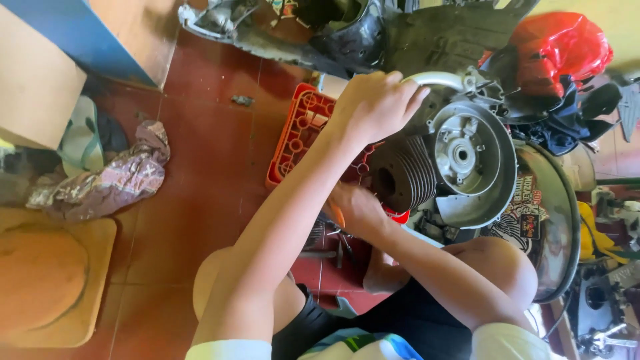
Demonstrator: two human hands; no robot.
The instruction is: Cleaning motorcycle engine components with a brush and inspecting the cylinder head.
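Observation:
A small scooter engine (460,157) with a dark finned cylinder (403,177) and a grey round side cover rests on a red plastic crate (300,130). My left hand (377,103) is closed over a curved grey metal pipe (437,79) on the engine's upper side. My right hand (357,208) presses against the near end of the finned cylinder. Its fingers are curled away from me and hidden. A sliver of something orange (335,215), perhaps a tool handle, shows at its edge. My bare knees (497,263) frame the engine.
Red tiled floor (207,173) with a crumpled rag (110,180), a wooden stool (53,280) and a cardboard box (33,80) on the left. Black scooter body panels (400,33), a red plastic bag (557,47) and a stickered metal panel (543,207) crowd the right.

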